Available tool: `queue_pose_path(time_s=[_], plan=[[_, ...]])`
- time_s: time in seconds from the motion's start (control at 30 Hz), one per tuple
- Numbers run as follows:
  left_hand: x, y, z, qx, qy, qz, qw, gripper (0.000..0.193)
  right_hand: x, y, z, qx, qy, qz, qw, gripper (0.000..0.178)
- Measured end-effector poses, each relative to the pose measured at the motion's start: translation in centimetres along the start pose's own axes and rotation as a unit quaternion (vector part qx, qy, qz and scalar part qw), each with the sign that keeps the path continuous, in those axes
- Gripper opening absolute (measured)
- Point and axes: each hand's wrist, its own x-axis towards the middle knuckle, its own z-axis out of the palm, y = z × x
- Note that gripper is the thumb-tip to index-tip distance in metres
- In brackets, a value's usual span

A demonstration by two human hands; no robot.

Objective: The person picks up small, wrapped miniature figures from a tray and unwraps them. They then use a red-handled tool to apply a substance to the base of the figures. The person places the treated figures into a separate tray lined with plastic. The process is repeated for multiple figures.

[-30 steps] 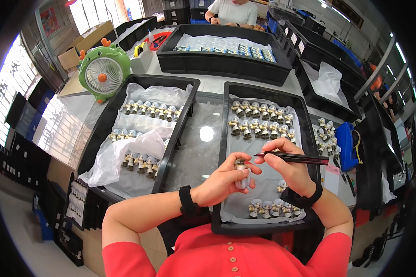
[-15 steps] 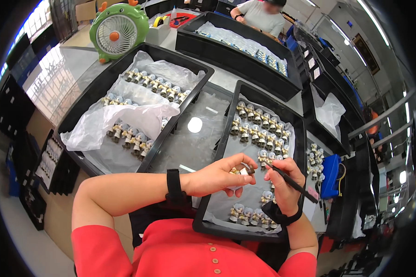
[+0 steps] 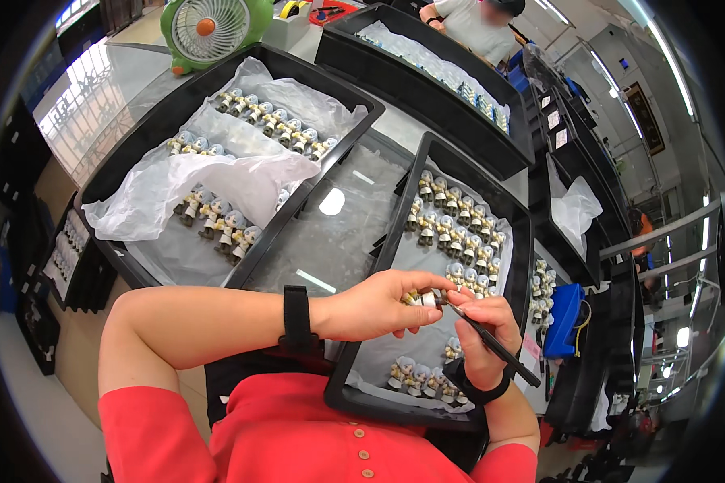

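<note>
Over the black tray point(image 3: 342, 378) in front of me, my left hand point(image 3: 383, 304) pinches a small figurine point(image 3: 424, 299), which lies sideways with its dark base end toward the right. My right hand point(image 3: 489, 330) grips a slim black pen-like tool point(image 3: 501, 346), its exact kind unclear. The tool's tip is at the figurine's base end, and the fingers of both hands meet there. Part of the figurine is hidden by my left fingers. Rows of similar pale-haired figurines point(image 3: 457, 239) lie on the tray's white liner, with a shorter row point(image 3: 424, 378) at its near end.
To the left, a second black tray point(image 3: 361, 119) holds more figurines under a crumpled white sheet point(image 3: 209, 189). A green fan point(image 3: 209, 32) stands behind it. Beyond are a deep black bin point(image 3: 427, 101) and a person point(image 3: 475, 28). A blue box point(image 3: 564, 320) sits at the right.
My right hand has come closer to the left, bringing the tool's tip onto the figurine's base. The view has shifted slightly.
</note>
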Motion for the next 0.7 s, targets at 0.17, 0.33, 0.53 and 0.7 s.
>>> queue_pose_path(time_s=[0.17,0.33,0.53,0.7], plan=[[0.08,-0.46,0.21,0.000,0.017,0.030,0.999,0.046,0.05,-0.13,-0.06,-0.024,-0.011,-0.006,1.000,0.023],[-0.04,-0.71,0.79,0.046,0.053,0.072,0.995,0.045,0.15,-0.37,-0.18,-0.053,-0.021,-0.015,0.998,0.023],[-0.15,-0.64,0.92,0.055,0.061,0.082,0.993,0.042,0.25,-0.39,-0.26,-0.062,-0.030,-0.014,0.998,0.024],[0.00,-0.80,0.97,0.062,0.067,0.086,0.992,0.042,0.28,-0.47,-0.26,-0.053,-0.028,-0.002,0.998,0.024]])
